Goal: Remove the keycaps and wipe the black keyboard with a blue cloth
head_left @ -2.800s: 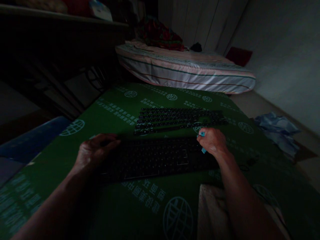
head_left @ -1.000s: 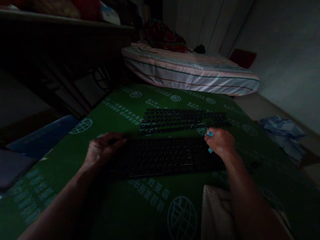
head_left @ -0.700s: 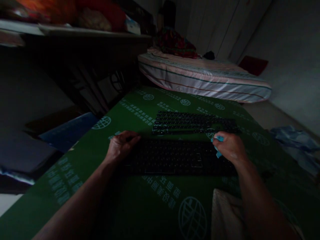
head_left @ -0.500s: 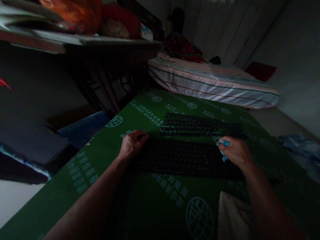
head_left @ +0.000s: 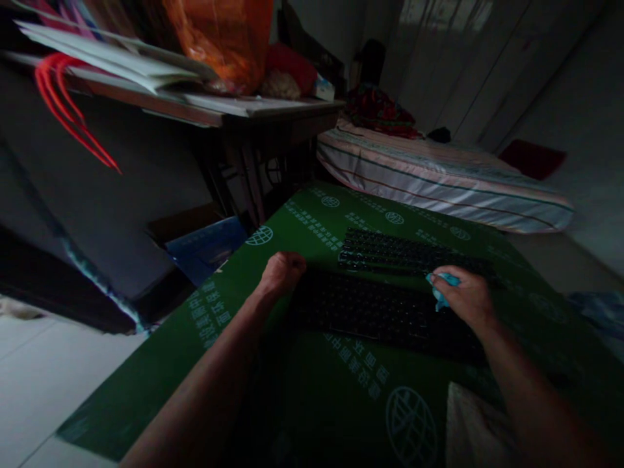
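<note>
A black keyboard (head_left: 365, 307) lies lengthwise before me on the green board; small dots cover it, and dim light hides detail. At its far left corner, my left hand (head_left: 284, 272) is closed with curled fingers pinching the edge. Over the right part of the keyboard, my right hand (head_left: 468, 294) grips a crumpled light-blue cloth (head_left: 444, 291), which bulges out past the thumb. Just beyond the keyboard, black keycaps (head_left: 390, 252) are laid out in rows, with green showing between some of them.
The green board (head_left: 341, 403) bears white print and globe marks. A beige cloth (head_left: 470, 422) lies near my right forearm. To the left stands a table (head_left: 277, 112) with an orange bag (head_left: 227, 45). A bed (head_left: 448, 172) is behind, and a blue box (head_left: 209, 244) sits lower left.
My view has swung left, so everything sits further right in the picture. Both hands stay at the keyboard; the blue cloth looks more bunched in my right hand.
</note>
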`<action>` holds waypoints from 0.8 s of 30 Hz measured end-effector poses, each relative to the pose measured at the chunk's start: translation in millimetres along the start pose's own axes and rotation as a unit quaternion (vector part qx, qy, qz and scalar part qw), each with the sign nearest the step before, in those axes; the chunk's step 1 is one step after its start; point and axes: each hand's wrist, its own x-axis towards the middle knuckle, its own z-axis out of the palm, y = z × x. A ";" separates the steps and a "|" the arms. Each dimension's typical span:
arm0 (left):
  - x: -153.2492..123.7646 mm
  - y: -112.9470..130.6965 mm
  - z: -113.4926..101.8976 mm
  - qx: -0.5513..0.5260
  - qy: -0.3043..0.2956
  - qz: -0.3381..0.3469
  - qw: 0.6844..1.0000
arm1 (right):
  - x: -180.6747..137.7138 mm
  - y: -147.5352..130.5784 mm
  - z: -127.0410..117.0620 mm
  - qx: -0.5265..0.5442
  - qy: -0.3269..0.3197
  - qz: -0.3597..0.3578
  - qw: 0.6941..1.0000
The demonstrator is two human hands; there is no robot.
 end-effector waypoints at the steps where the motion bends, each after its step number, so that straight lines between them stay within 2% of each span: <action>1: 0.2 -0.8 -2.4 0.003 -0.007 -0.001 1.000 | -2.9 -10.5 3.7 -0.002 -0.013 -0.023 1.000; 6: 4.1 -0.6 -8.8 0.015 -0.047 0.009 0.999 | -20.7 -74.1 35.7 -0.005 -0.134 -0.127 0.983; 10: 6.8 -0.4 -12.0 0.023 -0.070 0.023 0.997 | -29.7 -115.3 71.0 -0.013 -0.224 -0.175 0.959; 15: -4.7 -14.8 -15.9 0.002 -0.083 0.055 0.995 | -32.9 -145.5 107.1 -0.053 -0.256 -0.181 0.948; 20: -15.0 -36.8 -3.9 -0.044 -0.010 0.177 0.983 | -34.7 -159.3 129.3 -0.137 -0.267 -0.215 0.929; 24: -17.9 -41.3 7.4 0.004 -0.013 0.198 0.980 | -36.7 -163.8 141.2 -0.196 -0.275 -0.256 0.906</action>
